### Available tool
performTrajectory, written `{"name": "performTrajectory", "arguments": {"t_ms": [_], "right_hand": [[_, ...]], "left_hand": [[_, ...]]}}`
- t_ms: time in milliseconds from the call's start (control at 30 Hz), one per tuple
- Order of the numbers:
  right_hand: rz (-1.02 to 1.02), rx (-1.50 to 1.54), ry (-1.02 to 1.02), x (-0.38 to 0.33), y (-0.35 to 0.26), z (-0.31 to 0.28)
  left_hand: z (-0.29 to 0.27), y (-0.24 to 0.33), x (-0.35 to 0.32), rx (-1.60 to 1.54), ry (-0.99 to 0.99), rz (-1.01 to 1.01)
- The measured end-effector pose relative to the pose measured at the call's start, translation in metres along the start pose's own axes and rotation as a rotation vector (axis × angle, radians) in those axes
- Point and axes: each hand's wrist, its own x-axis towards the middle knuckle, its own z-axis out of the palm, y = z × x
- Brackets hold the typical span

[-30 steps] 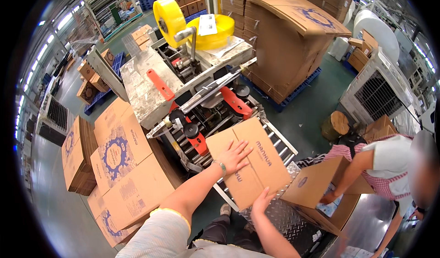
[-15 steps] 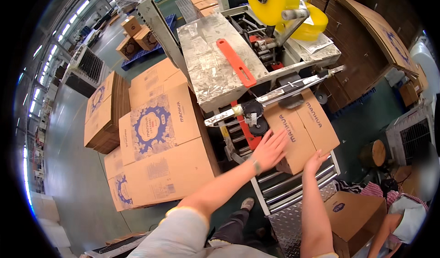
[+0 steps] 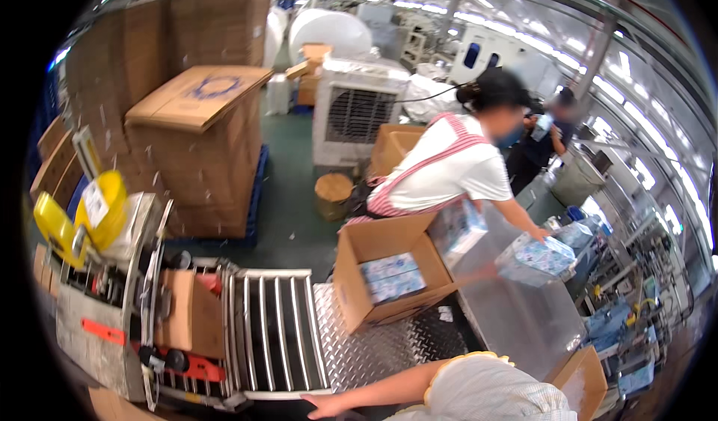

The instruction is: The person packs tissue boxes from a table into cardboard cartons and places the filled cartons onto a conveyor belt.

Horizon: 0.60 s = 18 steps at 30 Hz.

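My right hand [image 3: 326, 406] is low in the picture, beside the near rail of a roller conveyor [image 3: 278, 331]. Its fingers are apart, with nothing seen in them; the lower edge cuts off part of it. My left hand is out of view. At the conveyor's left end, a closed brown carton [image 3: 206, 318] sits in the carton-taping machine [image 3: 101, 354], by its black roller and red guide. An open carton [image 3: 351, 283] holding blue-and-white packs [image 3: 393, 277] stands on the diamond-patterned metal plate [image 3: 366, 354] right of the rollers.
A co-worker [image 3: 449, 159] in a red-striped apron reaches toward packs [image 3: 535, 258] on a metal table [image 3: 516, 316]. Behind the conveyor are stacked flat cartons [image 3: 202, 174], a white air cooler [image 3: 355, 111] and a round wooden stool [image 3: 333, 195]. Another person [image 3: 531, 144] stands farther back.
The view has swung right, toward the co-worker and the packs. My right hand has come off the closed carton, which sits farther into the taping machine. My left hand has left the picture.
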Motion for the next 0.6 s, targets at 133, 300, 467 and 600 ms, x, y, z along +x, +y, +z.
{"name": "performTrajectory", "arguments": {"t_ms": [133,300,467,600], "right_hand": [[0.091,-0.131,0.226,-0.102,0.004,-0.031],[0.134,-0.104,0.434,-0.185,0.058,-0.083],[0.132,0.055,0.536,-0.263,0.079,-0.088],[-0.11,-0.197,0.696,-0.281,0.089,-0.08]], "left_hand": [[-0.066,0.041,0.003,-0.144,0.235,0.022],[-0.179,0.12,-0.046,-0.312,0.608,0.053],[-0.283,0.179,-0.143,-0.328,1.027,0.099],[-0.359,0.217,-0.239,-0.279,1.428,0.197]]}}
